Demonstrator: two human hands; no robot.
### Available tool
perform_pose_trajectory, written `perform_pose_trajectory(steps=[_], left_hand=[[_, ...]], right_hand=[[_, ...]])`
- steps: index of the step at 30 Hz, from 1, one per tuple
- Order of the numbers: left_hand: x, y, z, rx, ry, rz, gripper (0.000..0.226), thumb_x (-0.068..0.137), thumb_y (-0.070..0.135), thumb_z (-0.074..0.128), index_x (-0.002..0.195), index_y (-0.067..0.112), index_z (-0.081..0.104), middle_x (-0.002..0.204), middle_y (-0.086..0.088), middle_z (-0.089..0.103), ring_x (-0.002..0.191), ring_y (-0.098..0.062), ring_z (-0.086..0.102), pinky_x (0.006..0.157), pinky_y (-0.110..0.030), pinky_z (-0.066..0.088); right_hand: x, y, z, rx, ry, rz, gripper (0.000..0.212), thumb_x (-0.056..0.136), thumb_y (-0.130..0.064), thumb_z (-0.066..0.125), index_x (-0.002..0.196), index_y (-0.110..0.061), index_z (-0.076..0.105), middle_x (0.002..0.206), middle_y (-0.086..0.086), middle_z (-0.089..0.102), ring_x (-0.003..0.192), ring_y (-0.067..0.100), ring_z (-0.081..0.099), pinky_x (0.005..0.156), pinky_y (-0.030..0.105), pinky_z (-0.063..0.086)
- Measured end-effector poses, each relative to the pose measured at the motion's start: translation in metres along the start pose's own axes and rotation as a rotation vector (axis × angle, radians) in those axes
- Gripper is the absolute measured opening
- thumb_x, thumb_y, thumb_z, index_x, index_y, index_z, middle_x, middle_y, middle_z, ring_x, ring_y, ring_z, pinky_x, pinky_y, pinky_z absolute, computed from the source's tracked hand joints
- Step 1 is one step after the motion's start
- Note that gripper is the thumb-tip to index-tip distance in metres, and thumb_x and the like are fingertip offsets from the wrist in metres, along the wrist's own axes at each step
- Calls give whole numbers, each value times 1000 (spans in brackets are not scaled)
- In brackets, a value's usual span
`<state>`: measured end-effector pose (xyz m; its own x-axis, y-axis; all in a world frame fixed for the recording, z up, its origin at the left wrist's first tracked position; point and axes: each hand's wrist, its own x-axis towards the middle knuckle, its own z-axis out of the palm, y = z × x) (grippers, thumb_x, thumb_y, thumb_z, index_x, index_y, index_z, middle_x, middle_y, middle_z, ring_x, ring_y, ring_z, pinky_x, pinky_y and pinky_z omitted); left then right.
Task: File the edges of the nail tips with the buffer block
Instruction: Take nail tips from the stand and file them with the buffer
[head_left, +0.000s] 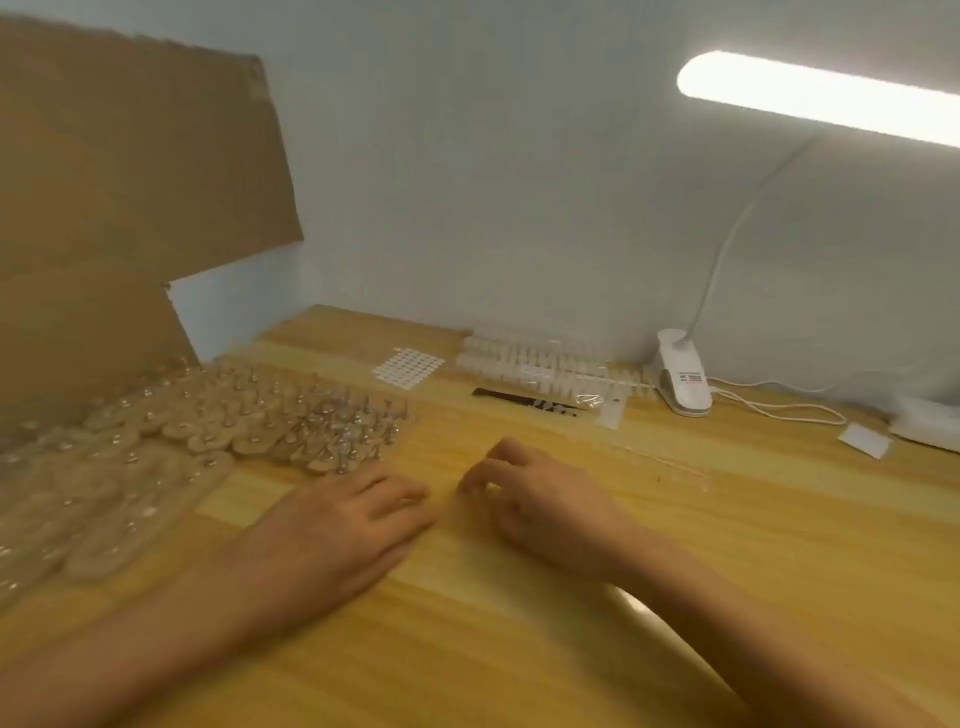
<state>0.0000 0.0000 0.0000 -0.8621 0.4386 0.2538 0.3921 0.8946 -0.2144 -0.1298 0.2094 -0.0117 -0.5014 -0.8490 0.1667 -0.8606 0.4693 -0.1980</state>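
Nail tips are lying in rows at the back of the desk. The left hand is resting spread flat, and the right hand is curling; I cannot tell whether it is pinching anything. Holding one tip firmly while stroking its edge lightly should be working best.

Heavy blur at fingertips of right hand

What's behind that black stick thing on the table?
Rows of white nail tips lie behind the black tool, along the foot of the wall. A clear wrapper lies over their right end, blurring those tips. Anything between the rows and the wall is hidden.
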Motion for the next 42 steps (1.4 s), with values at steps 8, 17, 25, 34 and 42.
perform_pose_trajectory(steps=[8, 17, 25, 34, 42], left_hand=[[-27, -15, 14, -76, -18, -204, 46, 89, 43, 38, 120, 28, 69, 127, 10, 64, 107, -9, 65, 80, -23, 55], [-29, -17, 22, -353, -89, -247, 61, 90, 69, 13, 141, 46, 36, 151, 29, 25, 139, 10, 25, 115, -14, 18], [43, 15, 37, -583, -14, -79, 45, 92, 55, 45, 135, 39, 45, 140, 27, 42, 128, 18, 31, 112, -10, 25], [154, 90, 36, -814, 22, -29, 25, 84, 26, 73, 108, 21, 67, 105, 8, 58, 96, -2, 55, 89, -26, 48], [147, 87, 48, -966, 85, -85, 27, 79, 17, 76, 106, 23, 72, 103, 11, 65, 97, -2, 63, 83, -6, 44]], right_hand=[[130, -8, 19, 220, 63, 313, 54, 92, -21, 64, 143, -18, 47, 133, 6, 55, 111, 22, 58, 86, 34, 50], [52, 26, 2, 104, 124, 257, 18, 90, -35, 69, 106, -29, 63, 94, -13, 61, 79, 7, 57, 61, 22, 47], [-111, 66, -36, 108, 179, 430, 18, 77, -52, 72, 86, -44, 58, 82, -23, 60, 86, -11, 52, 60, 12, 39], [-172, 91, -45, 225, 227, 478, 19, 82, -38, 76, 97, -40, 63, 79, -14, 60, 70, 3, 52, 61, 20, 39], [-186, 105, -45, 637, 386, 409, 26, 91, -11, 68, 95, -36, 72, 80, -9, 66, 50, 3, 49, 48, 15, 41]])
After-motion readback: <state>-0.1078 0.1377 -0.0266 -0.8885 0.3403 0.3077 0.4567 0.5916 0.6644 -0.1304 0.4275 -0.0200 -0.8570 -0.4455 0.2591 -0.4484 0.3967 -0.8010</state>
